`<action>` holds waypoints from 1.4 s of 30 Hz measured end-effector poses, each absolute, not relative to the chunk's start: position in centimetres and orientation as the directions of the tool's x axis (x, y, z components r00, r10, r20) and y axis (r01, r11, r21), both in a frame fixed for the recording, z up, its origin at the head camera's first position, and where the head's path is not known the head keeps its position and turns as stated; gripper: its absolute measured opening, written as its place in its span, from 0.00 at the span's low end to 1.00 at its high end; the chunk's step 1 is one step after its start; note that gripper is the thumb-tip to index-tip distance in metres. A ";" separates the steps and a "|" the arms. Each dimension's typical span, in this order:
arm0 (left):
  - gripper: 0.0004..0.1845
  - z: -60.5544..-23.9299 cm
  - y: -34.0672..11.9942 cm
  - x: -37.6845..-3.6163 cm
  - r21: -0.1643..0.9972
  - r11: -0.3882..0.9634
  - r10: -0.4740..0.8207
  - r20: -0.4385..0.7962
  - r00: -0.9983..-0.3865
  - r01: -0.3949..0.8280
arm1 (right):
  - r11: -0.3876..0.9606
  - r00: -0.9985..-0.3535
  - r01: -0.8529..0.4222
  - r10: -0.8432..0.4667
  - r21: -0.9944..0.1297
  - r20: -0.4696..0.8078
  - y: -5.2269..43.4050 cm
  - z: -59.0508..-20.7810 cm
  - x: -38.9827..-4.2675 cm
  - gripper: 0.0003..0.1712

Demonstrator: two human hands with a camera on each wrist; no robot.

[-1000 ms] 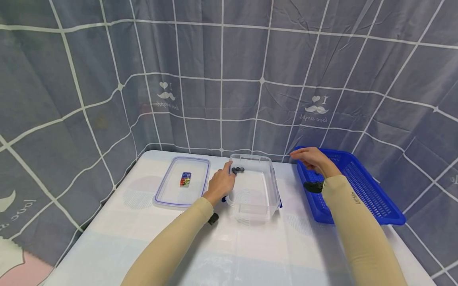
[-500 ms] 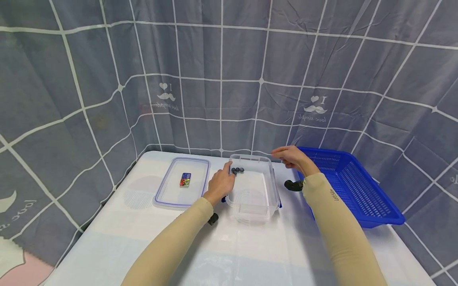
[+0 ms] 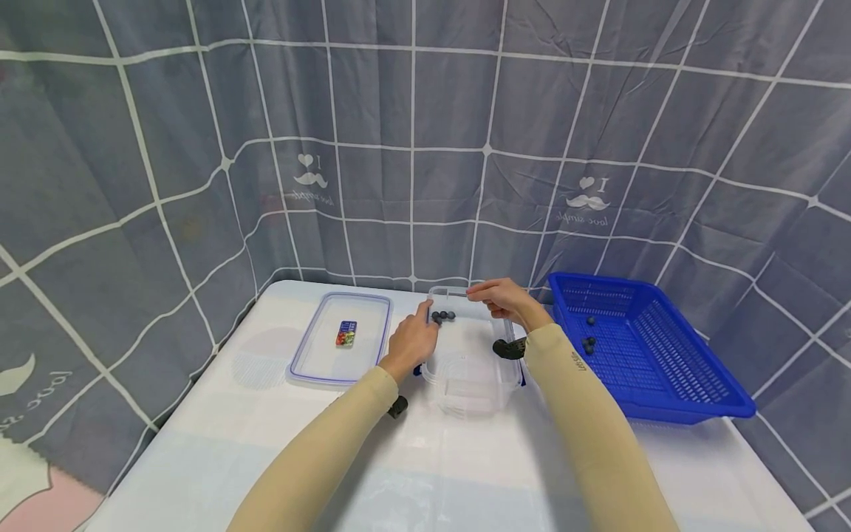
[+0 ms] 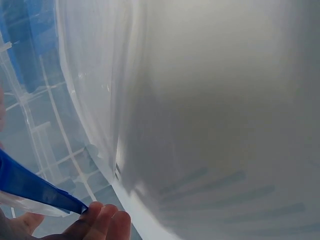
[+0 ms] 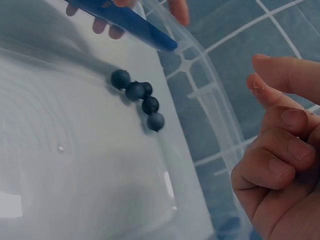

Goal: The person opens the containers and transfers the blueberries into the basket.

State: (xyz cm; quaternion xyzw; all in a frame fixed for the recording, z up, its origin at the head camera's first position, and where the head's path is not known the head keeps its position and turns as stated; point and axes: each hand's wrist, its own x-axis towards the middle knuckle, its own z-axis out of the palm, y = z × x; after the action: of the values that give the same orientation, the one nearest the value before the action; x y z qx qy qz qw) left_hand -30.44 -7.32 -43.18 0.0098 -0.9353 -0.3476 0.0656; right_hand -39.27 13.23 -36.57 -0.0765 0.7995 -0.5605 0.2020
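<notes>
A clear plastic food container (image 3: pixel 468 386) with blue side latches stands mid-table, with several blueberries (image 5: pixel 135 91) bunched at its far left corner. My left hand (image 3: pixel 411 341) grips its left side, fingers around the blue latch (image 5: pixel 135 26) and thumb at the rim. Over the container's far right corner hovers my right hand (image 3: pixel 510 298). Its thumb and index finger point forward with tips close together, while the other fingers (image 5: pixel 272 172) curl in. Whether something is held inside that curl I cannot tell.
A blue plastic basket (image 3: pixel 665 336) sits at the right, with a few blueberries (image 3: pixel 589 345) on its bottom. Left of the container lies its lid (image 3: pixel 312 362), blue-edged, bearing a colourful label (image 3: pixel 346 334). A grey checked curtain (image 3: pixel 445 185) hangs behind the table.
My right hand has moved left from over the basket to over the container's far right corner, uncovering blueberries in the basket. My left hand keeps its grip on the container.
</notes>
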 end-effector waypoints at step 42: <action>0.29 -42.9 -7.5 -30.3 0.648 0.762 -0.069 0.104 -0.992 0.015 | 0.433 -0.877 0.263 -0.265 -0.862 -0.400 7.4 -43.7 -40.0 0.19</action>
State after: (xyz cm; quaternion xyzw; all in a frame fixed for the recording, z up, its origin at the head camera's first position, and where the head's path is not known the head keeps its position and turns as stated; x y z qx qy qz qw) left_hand -30.30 -7.50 -42.90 0.0144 -0.9366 -0.3449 0.0606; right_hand -40.04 7.38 -43.66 -0.0005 0.8094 -0.5326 0.2476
